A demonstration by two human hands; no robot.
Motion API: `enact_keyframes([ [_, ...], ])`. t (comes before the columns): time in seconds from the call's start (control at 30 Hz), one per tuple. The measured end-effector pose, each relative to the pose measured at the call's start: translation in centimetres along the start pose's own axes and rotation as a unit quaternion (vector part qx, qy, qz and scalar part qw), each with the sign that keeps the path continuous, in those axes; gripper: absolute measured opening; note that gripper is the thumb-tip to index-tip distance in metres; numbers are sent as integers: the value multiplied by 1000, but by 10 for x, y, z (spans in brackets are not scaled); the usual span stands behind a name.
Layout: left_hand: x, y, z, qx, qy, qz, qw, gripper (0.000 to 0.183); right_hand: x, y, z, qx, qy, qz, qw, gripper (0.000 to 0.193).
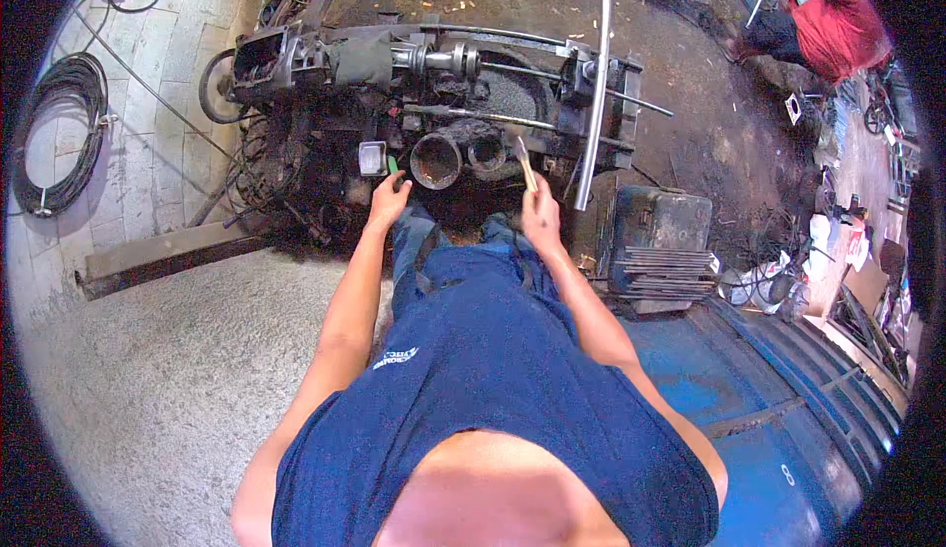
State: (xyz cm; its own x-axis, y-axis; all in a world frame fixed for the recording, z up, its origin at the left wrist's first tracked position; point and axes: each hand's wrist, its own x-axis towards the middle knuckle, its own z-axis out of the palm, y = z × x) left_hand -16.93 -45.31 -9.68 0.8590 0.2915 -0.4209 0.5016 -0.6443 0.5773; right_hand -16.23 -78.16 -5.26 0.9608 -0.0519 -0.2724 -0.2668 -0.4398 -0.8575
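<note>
My left hand (390,202) is closed around a green handle (394,166). Right beside that handle is a small grey rectangular piece with a pale rim (372,159); whether the two are joined I cannot tell. In my right hand (540,218) is a slim tool with a light wooden handle (528,174), its narrow tip pointing away from me. Both hands are over the near side of a dark, greasy machine (434,59) with shafts and rods. Between them sit a round open metal cylinder (436,161) and a smaller round part (486,152).
A long curved metal tube (596,84) lies across the machine's right end. Thin rods (670,263) rest on a dark box (662,217) at right. Coiled black cable (59,133) lies far left. Another person in red (838,25) is at the far right.
</note>
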Motion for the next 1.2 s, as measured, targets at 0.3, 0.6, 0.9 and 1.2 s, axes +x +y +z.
enact_keyframes([
  [0.3, 3, -8, -8, -22, -64, -37, 997, 47, 115, -101, 78, -66, 110, -95, 987, 50],
  [0.6, 8, -19, -9, -42, -87, -50, 994, 49, 66, -80, 55, -139, 6, -47, 989, 48],
  [0.9, 12, -22, -9, -42, -92, -19, 995, 46, -15, 36, -25, -43, 130, 67, 988, 25],
  [1.2, 19, -2, -11, -7, -98, -43, 994, 44, 28, 112, -37, 347, 236, 285, 862, 17],
])
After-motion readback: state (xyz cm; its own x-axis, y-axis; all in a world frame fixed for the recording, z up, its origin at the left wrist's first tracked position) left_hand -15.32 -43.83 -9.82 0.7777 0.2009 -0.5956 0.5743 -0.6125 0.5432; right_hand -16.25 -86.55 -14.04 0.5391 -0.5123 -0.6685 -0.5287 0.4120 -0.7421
